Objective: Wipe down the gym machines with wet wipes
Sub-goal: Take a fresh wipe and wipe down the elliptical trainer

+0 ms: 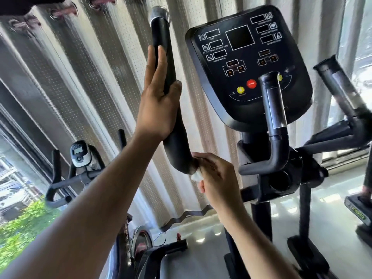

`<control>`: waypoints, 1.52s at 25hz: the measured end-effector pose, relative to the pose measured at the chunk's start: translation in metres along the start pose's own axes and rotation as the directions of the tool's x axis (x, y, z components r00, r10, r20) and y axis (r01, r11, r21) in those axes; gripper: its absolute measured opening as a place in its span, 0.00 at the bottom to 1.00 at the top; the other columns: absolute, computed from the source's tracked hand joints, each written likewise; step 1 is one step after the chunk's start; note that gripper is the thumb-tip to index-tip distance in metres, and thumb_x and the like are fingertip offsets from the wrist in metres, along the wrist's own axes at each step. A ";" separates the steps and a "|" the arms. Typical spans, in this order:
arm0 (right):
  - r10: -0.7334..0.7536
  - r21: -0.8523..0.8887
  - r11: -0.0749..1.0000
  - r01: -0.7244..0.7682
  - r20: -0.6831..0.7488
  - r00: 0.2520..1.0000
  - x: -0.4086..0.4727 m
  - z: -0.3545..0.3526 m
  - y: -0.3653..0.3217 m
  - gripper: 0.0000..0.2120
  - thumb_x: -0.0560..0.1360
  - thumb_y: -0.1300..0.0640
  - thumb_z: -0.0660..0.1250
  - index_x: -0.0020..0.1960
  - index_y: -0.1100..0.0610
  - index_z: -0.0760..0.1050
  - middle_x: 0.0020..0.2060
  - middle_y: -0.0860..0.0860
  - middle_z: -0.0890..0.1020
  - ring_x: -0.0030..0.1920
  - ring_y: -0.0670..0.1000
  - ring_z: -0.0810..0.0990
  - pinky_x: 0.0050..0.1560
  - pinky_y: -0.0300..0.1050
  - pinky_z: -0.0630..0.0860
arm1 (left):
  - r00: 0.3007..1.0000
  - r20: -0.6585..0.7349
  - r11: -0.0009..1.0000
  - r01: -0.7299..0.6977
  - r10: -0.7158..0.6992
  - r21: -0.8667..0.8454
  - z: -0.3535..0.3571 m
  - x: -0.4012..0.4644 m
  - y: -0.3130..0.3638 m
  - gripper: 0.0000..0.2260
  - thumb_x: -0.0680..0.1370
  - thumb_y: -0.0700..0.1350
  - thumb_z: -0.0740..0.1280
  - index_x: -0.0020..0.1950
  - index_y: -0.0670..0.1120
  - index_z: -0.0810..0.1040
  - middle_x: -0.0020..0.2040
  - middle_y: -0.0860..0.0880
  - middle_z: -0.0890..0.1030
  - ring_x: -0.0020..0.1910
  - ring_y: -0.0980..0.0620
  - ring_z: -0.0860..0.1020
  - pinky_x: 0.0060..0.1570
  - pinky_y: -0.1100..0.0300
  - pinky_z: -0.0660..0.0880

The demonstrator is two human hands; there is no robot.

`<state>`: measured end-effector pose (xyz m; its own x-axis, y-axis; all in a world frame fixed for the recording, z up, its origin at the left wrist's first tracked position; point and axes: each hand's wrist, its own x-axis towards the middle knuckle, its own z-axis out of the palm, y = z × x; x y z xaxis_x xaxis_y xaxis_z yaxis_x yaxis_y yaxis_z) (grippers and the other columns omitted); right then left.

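Here, at nine o'clock, a spin bike (80,170) stands apart, seemingly unwiped. Toward centre, the left hand (159,101) lies along the black handle (171,93), fingers straight, thumb hooked round it, steadying rather than gripping. Lower, near six o'clock from it, the right hand (217,178) pinches a white wipe (196,175) against the handle's bend. The step looks like wiping this handle; next, the wipe should probably travel up the bar, then the console (249,63) at one o'clock.

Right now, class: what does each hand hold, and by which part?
Right hand grips a bunched wipe against the handle's lower bend. Left hand steadies the handle mid-shaft.
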<state>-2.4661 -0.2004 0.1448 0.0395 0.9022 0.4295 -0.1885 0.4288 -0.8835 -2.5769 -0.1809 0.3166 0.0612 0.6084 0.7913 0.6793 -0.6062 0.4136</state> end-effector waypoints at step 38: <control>0.515 -0.685 0.707 0.176 0.670 0.535 0.162 -0.036 0.120 0.13 0.75 0.53 0.66 0.47 0.63 0.80 0.48 0.63 0.84 0.51 0.64 0.83 0.61 0.65 0.76 | 0.999 -0.031 1.000 -0.007 0.007 -0.020 0.000 -0.008 0.004 0.29 0.83 0.43 0.63 0.84 0.46 0.58 0.85 0.49 0.52 0.80 0.61 0.52 0.70 0.79 0.50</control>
<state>-2.4466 -0.0007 0.1016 -0.7330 0.6727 -0.1005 0.5460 0.4937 -0.6769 -2.5746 -0.1884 0.3126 0.0427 0.5879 0.8078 0.6640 -0.6208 0.4168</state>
